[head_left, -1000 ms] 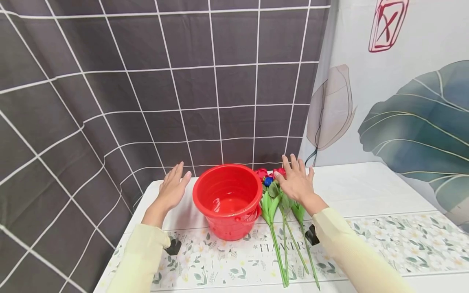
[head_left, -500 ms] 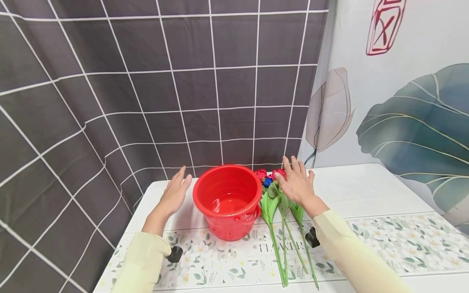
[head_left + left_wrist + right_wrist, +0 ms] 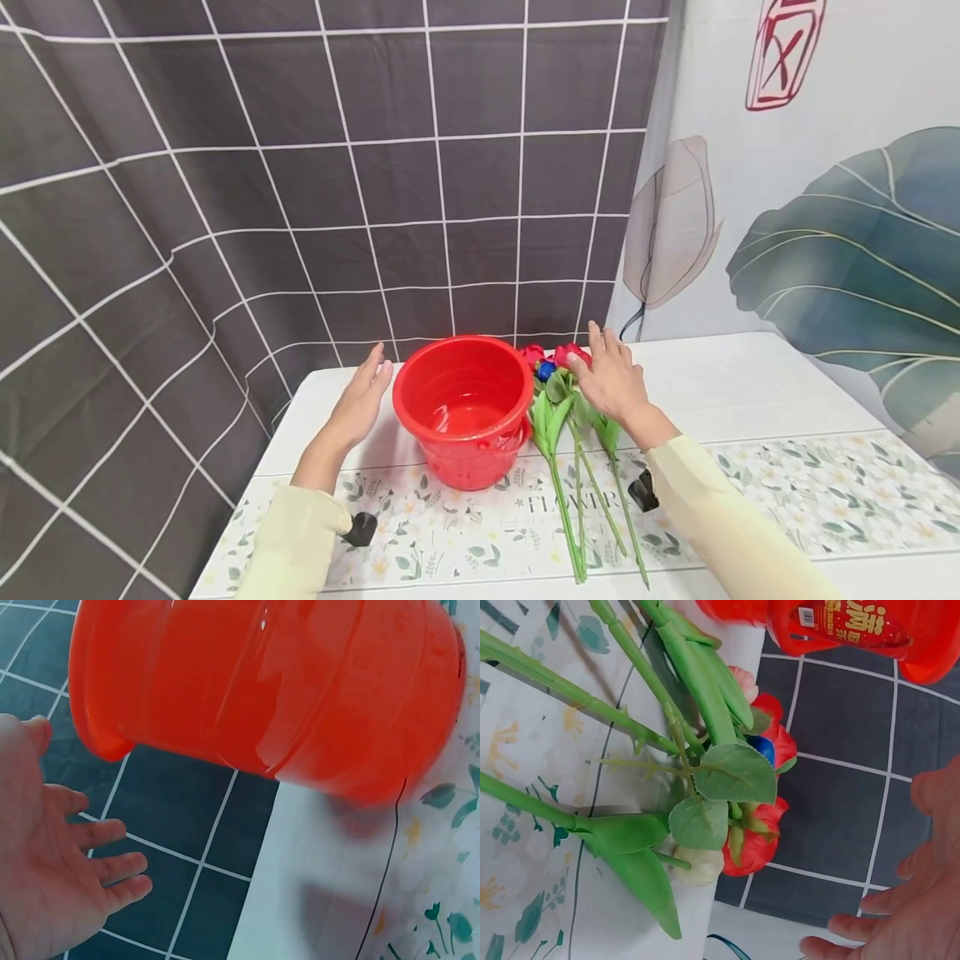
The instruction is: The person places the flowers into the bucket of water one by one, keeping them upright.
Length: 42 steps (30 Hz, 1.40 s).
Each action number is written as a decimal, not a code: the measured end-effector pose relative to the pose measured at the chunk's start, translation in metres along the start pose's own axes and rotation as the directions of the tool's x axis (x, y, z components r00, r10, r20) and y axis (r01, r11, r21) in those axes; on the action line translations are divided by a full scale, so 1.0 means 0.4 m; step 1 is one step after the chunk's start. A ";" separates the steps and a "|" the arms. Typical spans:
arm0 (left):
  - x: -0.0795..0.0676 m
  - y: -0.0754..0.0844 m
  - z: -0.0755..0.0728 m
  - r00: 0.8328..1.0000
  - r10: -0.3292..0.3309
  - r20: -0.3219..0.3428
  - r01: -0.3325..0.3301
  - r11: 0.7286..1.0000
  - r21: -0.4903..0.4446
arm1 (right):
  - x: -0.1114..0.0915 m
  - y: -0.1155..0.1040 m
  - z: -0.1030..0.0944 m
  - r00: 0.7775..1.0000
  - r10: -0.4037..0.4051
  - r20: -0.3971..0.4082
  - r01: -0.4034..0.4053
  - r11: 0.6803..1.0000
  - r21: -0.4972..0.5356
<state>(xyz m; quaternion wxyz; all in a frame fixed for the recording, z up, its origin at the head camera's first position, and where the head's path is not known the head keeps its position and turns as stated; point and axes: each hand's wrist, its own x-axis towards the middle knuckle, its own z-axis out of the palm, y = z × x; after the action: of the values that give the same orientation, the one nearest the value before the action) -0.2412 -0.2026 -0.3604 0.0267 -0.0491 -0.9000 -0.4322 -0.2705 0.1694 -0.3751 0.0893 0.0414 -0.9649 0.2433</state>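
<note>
A red plastic bucket (image 3: 472,467) stands upright on the table, with what looks like water inside. To its left hovers my left hand (image 3: 360,404), fingers extended and apart from the bucket; the left wrist view shows the same hand (image 3: 60,862) holding nothing. Several artificial flowers lie right of the bucket, their green stems (image 3: 566,517) toward me. Red blooms (image 3: 754,844), a blue one (image 3: 763,748) and a whitish one (image 3: 699,866) show in the right wrist view. Above the flowers is my right hand (image 3: 615,379), fingers spread, holding nothing.
The white table (image 3: 720,383) carries a floral printed band with lettering. A dark gridded cloth (image 3: 375,183) hangs behind and to the left. At the right back is a pale curtain (image 3: 720,75) with leaf prints. Black wrist cameras (image 3: 362,529) sit under the sleeves.
My left hand has dropped slightly and turned more edge-on, its fingers closer together. The right hand has shifted a little to the right. The bucket and flowers have stayed put.
</note>
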 end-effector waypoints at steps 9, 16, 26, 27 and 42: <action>-0.012 0.003 0.012 0.999 0.039 0.030 -0.036 0.994 -0.108 | -0.020 0.015 -0.005 1.000 0.014 0.001 -0.014 0.997 0.078; -0.020 0.000 0.019 0.996 0.074 0.043 -0.064 0.978 -0.199 | -0.033 0.031 -0.008 1.000 0.007 -0.019 -0.005 0.994 0.108; -0.034 0.007 0.029 0.996 0.079 0.035 -0.067 0.962 -0.266 | -0.055 0.043 -0.014 1.000 0.025 -0.012 -0.023 0.992 0.124; -0.036 0.007 0.030 0.996 0.081 0.035 -0.069 0.958 -0.277 | -0.058 0.044 -0.015 1.000 0.026 -0.012 -0.024 0.992 0.124; -0.046 -0.005 0.051 0.995 0.086 0.051 -0.063 0.934 -0.351 | -0.107 0.064 -0.009 0.996 0.056 0.069 -0.063 0.992 0.109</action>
<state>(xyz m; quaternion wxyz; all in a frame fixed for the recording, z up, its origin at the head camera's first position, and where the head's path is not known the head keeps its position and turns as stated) -0.2231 -0.1892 -0.3764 0.0042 -0.1012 -0.8069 -0.5820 -0.2312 0.1952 -0.3921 0.0477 0.0254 -0.9531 0.2978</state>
